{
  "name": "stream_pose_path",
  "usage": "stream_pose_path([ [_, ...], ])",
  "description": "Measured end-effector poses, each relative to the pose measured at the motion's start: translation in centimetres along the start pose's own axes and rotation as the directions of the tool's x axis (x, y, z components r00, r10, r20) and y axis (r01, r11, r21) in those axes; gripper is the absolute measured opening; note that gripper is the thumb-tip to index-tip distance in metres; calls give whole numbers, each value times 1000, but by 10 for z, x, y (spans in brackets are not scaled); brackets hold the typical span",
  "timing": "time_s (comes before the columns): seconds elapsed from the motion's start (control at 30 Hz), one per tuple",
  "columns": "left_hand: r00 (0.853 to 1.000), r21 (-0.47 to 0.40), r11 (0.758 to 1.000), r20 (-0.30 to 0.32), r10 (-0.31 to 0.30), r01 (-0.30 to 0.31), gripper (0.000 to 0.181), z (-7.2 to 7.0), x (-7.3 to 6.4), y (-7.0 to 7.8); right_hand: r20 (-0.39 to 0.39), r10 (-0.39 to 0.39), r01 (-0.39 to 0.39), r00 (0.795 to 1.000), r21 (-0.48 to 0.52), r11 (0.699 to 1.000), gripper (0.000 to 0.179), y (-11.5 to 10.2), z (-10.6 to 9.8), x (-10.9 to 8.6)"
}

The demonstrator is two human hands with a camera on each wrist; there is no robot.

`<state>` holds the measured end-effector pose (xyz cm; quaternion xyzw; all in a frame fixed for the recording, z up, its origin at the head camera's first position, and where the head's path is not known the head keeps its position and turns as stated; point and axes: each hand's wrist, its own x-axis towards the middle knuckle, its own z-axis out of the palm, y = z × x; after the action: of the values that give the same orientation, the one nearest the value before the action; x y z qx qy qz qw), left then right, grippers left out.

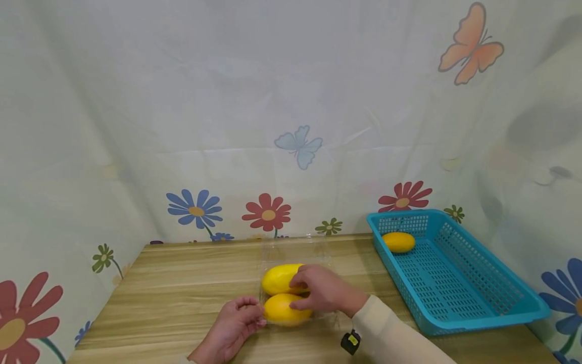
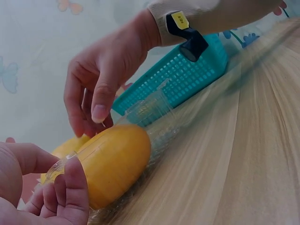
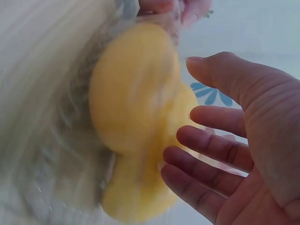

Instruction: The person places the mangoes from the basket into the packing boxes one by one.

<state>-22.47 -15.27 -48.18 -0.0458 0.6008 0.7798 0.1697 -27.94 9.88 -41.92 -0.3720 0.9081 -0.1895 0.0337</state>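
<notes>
In the head view two oval yellow fruits, the far one (image 1: 278, 280) and the near one (image 1: 284, 309), lie side by side in a clear plastic clamshell box (image 1: 295, 248) whose lid stands raised at the back. My left hand (image 1: 234, 323) pinches the box's near left edge between thumb and fingers, seen closer in the left wrist view (image 2: 70, 183). Over the right end of the fruits is my right hand (image 1: 325, 290). Its fingers are loosely bent and spread, with nothing held between them, as the right wrist view (image 3: 234, 136) shows.
A blue perforated plastic basket (image 1: 454, 298) stands to the right of the box, with another yellow fruit (image 1: 399, 242) in its far left corner. Everything rests on a wood-grain table (image 1: 191, 283). A flower-printed curtain (image 1: 227, 126) hangs behind and at the sides.
</notes>
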Motion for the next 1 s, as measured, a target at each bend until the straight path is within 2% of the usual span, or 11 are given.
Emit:
stream_pose_path([
  [0.3,1000,-1,1000,-28,8,-8,35,-5,2,-3,-66,60,-60,996,2,998,41,15,-31,-14],
  [0.5,1000,-2,1000,-27,6,-6,35,-6,2,-3,-103,83,-81,991,24,996,39,27,-58,-22],
  [0.57,1000,-4,1000,-28,7,-7,34,-6,2,-3,-116,115,-111,987,34,993,38,31,-69,-25],
  [0.73,1000,-9,1000,-23,8,-8,31,-4,1,-2,-153,149,-144,977,44,989,38,46,-92,-33],
  [0.9,1000,-10,1000,-15,5,-6,31,-3,0,-2,-200,152,-153,968,11,988,33,66,-108,-41],
  [1.0,1000,-11,1000,-15,9,-9,30,-2,1,-1,-210,193,-193,958,22,981,34,80,-115,-46],
])
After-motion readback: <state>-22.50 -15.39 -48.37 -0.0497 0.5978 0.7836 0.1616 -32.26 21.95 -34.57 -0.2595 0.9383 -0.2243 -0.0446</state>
